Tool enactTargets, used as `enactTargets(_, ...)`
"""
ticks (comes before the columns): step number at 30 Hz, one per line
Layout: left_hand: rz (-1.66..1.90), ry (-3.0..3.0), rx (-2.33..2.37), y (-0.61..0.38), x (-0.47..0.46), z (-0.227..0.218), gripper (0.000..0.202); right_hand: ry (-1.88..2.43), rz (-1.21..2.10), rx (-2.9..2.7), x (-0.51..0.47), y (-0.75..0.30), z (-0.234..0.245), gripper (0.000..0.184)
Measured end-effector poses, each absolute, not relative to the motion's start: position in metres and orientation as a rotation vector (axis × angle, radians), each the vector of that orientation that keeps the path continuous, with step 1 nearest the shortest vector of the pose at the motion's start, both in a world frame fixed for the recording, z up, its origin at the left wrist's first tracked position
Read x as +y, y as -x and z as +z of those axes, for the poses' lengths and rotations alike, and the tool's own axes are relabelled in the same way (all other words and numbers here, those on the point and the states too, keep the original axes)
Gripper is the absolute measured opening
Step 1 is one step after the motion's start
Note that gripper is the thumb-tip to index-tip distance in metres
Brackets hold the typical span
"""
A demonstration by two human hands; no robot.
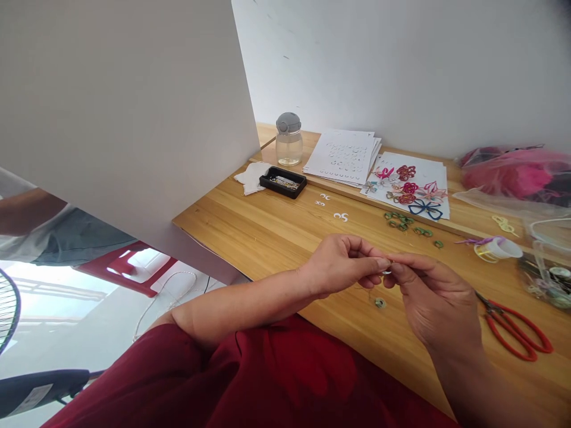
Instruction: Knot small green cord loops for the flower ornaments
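Observation:
My left hand (345,261) and my right hand (435,300) meet fingertip to fingertip just above the wooden table (267,232). Together they pinch a tiny pale ring-like piece (386,271), too small to name surely. Both hands have their fingers closed. A small green ring (380,303) lies on the wood right under them. Several more green rings (404,222) are scattered farther back.
Red-handled scissors (513,330) lie at the right. Wire flowers rest on a white sheet (413,190) beside a paper stack (343,156), a black tray (282,182), a jar (288,140) and a pink bag (513,172). A white partition (125,113) stands left; another person's arm (27,211) shows beyond it.

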State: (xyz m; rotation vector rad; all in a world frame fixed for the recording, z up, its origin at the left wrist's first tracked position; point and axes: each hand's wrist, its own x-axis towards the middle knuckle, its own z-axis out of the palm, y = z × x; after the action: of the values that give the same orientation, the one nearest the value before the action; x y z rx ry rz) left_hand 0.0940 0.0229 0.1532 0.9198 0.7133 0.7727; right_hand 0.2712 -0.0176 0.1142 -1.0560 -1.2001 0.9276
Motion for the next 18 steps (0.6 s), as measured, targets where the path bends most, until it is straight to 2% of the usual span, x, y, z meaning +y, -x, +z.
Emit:
enactTargets(10,0.853,-0.992,0.767,-0.092,0.029,0.150,0.054,1.119,0.998,-1.200,-0.017,-0.285,0.127,0.023)
enactTargets(15,0.863,-1.022,0.756,-0.087,0.030,0.150,0.049,1.141,1.210,-1.271,-0.016,-0.271,0.139,0.037)
enactTargets(18,0.876,-1.022,0.762,-0.083,0.031,0.149,0.048,1.196,1.200,-1.259,-0.015,-0.264,0.138,0.033)
